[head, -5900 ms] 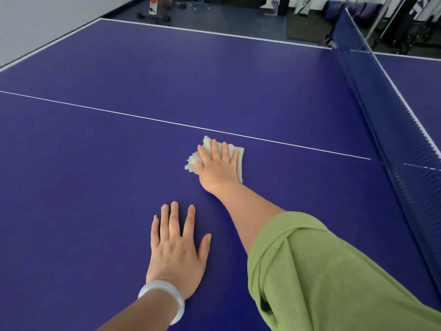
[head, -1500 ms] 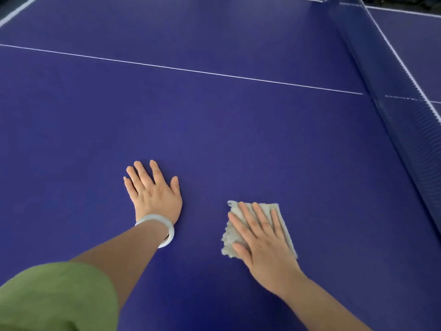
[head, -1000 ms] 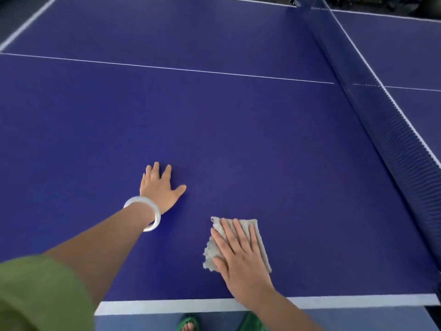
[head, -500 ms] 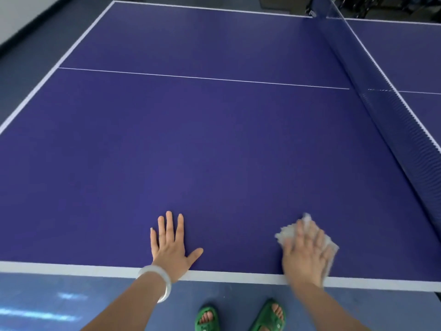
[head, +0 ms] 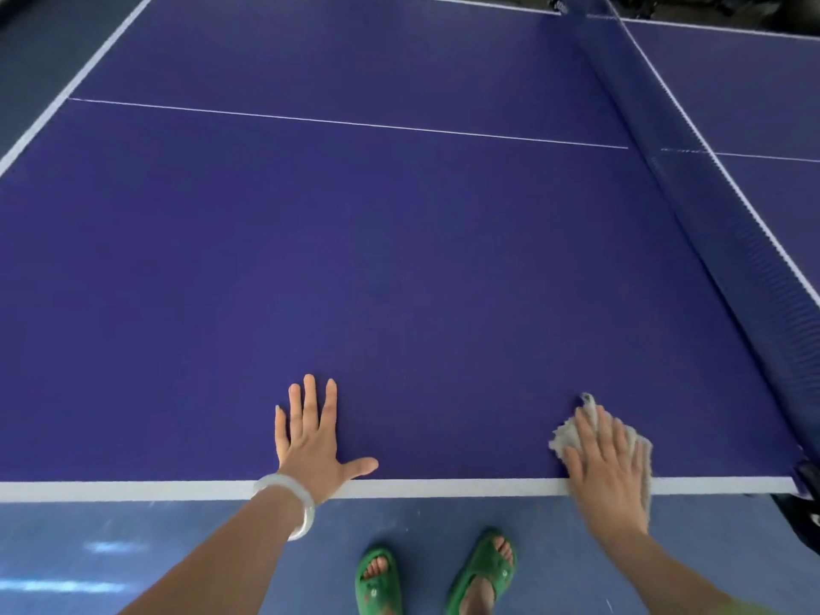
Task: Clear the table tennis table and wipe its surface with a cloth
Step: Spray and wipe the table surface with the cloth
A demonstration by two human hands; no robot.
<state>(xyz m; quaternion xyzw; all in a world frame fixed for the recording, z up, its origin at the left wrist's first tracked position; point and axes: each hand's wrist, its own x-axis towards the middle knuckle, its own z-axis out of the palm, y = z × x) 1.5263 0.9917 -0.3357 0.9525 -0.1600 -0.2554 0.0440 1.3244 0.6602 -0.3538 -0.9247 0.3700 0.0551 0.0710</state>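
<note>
Table tennis table [head: 355, 259] fills nearly the whole frame, its purple-blue top bare apart from the two hands and the cloth. At the upper left a white sideline runs diagonally beside a strip of dark floor [head: 26, 59], and a thin white centre line [head: 346, 122] crosses the top from left to right. Along the bottom lies the white edge line [head: 133, 490], with blue flooring [head: 111, 561] below it.

At lower centre the left hand [head: 313, 441] lies flat on the table, fingers spread apart and thumb out to the right, holding nothing; a pale bangle [head: 293, 503] sits on its wrist just past the edge. Below, two feet in green sandals [head: 377, 583] stand on the floor. At lower right the right hand [head: 608, 463] presses flat on a crumpled pale cloth [head: 572, 432], fingers laid over it, right at the table's near edge. The dark net [head: 710, 206] runs diagonally from top right down to the lower right corner.

Half a second ago the hands lay in much the same places. A second ago the cloth was farther in from the edge and nearer the left hand, and it has since travelled rightward toward the net.
</note>
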